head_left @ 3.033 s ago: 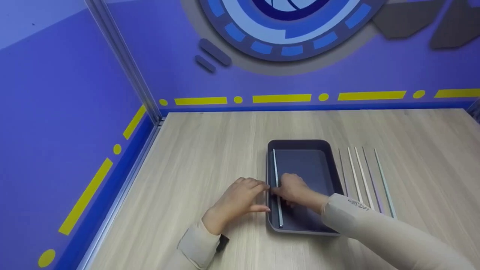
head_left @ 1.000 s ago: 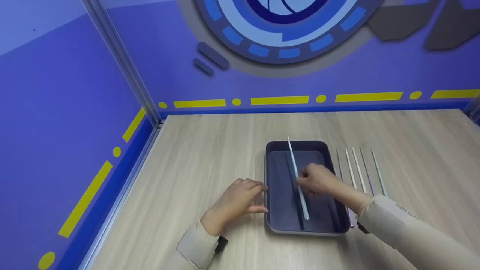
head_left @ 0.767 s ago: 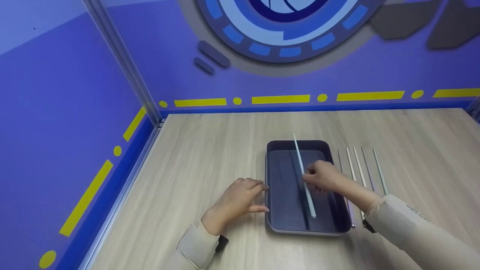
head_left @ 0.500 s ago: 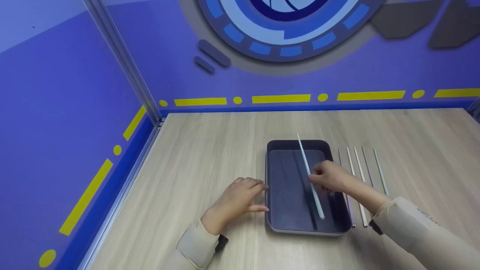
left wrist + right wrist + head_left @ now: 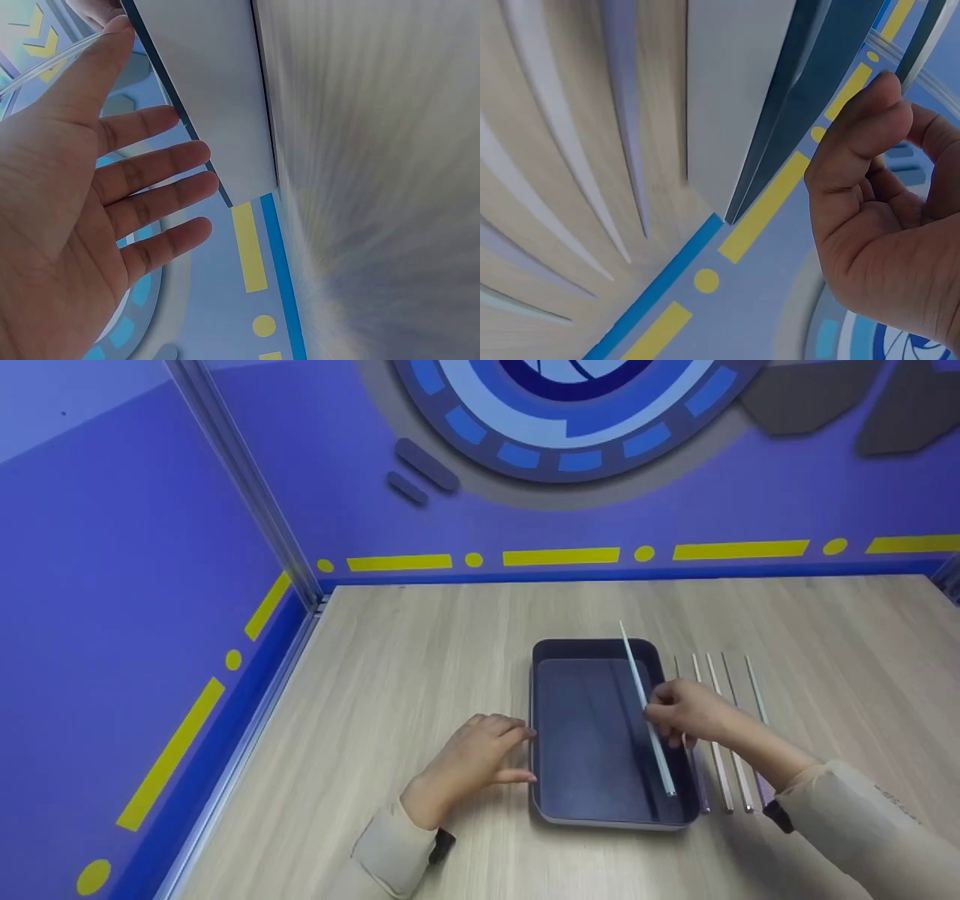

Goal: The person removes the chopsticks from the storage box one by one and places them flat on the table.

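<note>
My right hand (image 5: 694,711) pinches a pale blue-green chopstick (image 5: 636,679) between thumb and fingertips. The chopstick hangs tilted over the right part of a dark rectangular tray (image 5: 585,742), its thin tip reaching past the far rim. In the right wrist view, part of this chopstick (image 5: 924,45) shows at the fingertips of the hand (image 5: 877,217). My left hand (image 5: 476,757) is at the tray's left side, thumb and fingers spread, fingertips at the rim. The left wrist view shows the left hand (image 5: 82,195) with straight fingers against the tray's edge (image 5: 176,97).
Right of the tray, several chopsticks lie side by side on the wooden table (image 5: 420,660): purple (image 5: 626,112), white (image 5: 555,112) and green (image 5: 756,690) ones. My right forearm covers parts of them. Blue panels (image 5: 330,495) stand behind and to the left.
The blue-green chopstick lay along the tray's left side; my right hand has lifted it and carried it rightward across the tray. The left hand has stayed at the rim.
</note>
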The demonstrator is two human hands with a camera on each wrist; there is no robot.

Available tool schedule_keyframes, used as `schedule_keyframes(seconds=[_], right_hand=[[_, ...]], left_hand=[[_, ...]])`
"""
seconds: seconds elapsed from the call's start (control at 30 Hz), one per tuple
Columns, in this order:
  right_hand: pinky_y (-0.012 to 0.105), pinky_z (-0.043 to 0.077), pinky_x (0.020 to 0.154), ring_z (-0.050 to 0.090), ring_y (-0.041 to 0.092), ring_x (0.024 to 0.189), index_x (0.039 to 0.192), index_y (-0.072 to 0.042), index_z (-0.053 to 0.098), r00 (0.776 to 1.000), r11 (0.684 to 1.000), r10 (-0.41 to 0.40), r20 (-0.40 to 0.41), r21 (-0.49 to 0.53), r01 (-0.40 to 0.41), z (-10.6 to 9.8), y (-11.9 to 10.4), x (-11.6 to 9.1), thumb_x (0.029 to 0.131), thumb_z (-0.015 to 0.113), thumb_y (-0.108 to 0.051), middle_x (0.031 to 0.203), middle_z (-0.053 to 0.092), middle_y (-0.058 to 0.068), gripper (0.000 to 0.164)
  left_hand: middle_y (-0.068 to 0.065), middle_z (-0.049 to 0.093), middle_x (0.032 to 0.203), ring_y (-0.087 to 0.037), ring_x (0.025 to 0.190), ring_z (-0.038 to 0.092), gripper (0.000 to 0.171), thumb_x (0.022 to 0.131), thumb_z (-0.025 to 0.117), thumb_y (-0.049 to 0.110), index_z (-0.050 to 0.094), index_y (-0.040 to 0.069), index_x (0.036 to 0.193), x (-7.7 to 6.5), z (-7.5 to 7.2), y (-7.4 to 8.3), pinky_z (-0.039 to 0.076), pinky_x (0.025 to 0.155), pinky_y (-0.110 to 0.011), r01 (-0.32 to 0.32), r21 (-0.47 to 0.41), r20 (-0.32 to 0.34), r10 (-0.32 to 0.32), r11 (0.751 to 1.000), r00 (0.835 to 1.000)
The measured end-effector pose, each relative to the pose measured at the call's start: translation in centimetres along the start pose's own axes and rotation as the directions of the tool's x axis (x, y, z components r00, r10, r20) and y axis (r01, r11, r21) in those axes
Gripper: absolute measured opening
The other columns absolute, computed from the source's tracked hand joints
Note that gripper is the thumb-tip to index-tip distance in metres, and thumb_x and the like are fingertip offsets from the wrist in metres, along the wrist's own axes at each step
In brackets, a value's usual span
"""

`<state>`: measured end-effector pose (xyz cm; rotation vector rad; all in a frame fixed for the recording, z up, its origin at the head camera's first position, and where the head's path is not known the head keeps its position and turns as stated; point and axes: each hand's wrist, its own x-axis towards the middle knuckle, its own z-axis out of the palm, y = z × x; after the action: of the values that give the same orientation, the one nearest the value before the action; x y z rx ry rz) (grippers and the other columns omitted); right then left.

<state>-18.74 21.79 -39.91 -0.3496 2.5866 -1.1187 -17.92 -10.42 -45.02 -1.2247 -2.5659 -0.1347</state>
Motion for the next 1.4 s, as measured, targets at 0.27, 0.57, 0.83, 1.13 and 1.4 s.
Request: schedule_keyframes(seconds=[0.27,0.57,0.83,1.13,1.4], right_hand=[[0.023,0.047,0.040,0.057,0.012,0.049,0.073,-0.001,0.055,1.000,1.000,-0.009,-0.004,0.000,0.009,-0.9,1.0,-0.5,0.089,0.049,-0.008,0.059,0.054,0.000,0.018],[0.021,0.046,0.041,0.056,0.010,0.050,0.076,0.002,0.055,1.000,0.999,-0.001,0.016,0.047,0.000,-2.0,2.3,-1.5,0.090,0.050,-0.008,0.060,0.054,0.000,0.018],[0.021,0.044,0.043,0.055,0.009,0.051,0.076,0.002,0.053,1.000,0.997,0.022,0.015,0.071,-0.023,-2.7,3.5,-2.0,0.091,0.050,-0.009,0.062,0.053,-0.001,0.019],[0.021,0.045,0.043,0.056,0.008,0.051,0.077,0.002,0.053,0.998,0.996,0.057,0.028,0.071,-0.059,-3.2,4.4,-2.4,0.092,0.051,-0.012,0.062,0.055,-0.002,0.021],[0.020,0.042,0.044,0.054,0.008,0.053,0.078,0.002,0.053,0.996,0.994,0.077,0.042,0.080,-0.080,-3.6,5.4,-2.8,0.093,0.051,-0.011,0.061,0.055,-0.002,0.020]], left_hand=[[0.002,0.067,0.118,-0.015,0.111,0.062,0.058,0.080,0.060,0.060,0.064,0.018,0.119,-0.1,0.0,-0.1,0.050,0.096,-0.031,-0.004,0.030,0.002,0.004,1.000,1.000],[0.002,0.066,0.119,-0.015,0.112,0.062,0.058,0.080,0.059,0.060,0.064,0.017,0.119,-0.2,-0.1,-0.1,0.049,0.097,-0.031,0.010,0.005,0.015,-0.010,1.000,1.000],[0.002,0.067,0.119,-0.015,0.111,0.062,0.059,0.080,0.060,0.060,0.064,0.017,0.119,-0.2,-0.1,-0.1,0.049,0.097,-0.031,0.005,0.013,0.002,-0.005,1.000,1.000],[0.003,0.066,0.119,-0.015,0.111,0.062,0.059,0.080,0.058,0.062,0.064,0.018,0.120,-0.2,-0.1,-0.1,0.048,0.097,-0.031,0.010,0.021,0.017,-0.010,1.000,1.000],[0.002,0.066,0.119,-0.015,0.110,0.062,0.059,0.080,0.058,0.062,0.063,0.018,0.120,-0.1,0.1,-0.1,0.049,0.096,-0.031,0.000,0.023,0.003,0.000,1.000,1.000]])
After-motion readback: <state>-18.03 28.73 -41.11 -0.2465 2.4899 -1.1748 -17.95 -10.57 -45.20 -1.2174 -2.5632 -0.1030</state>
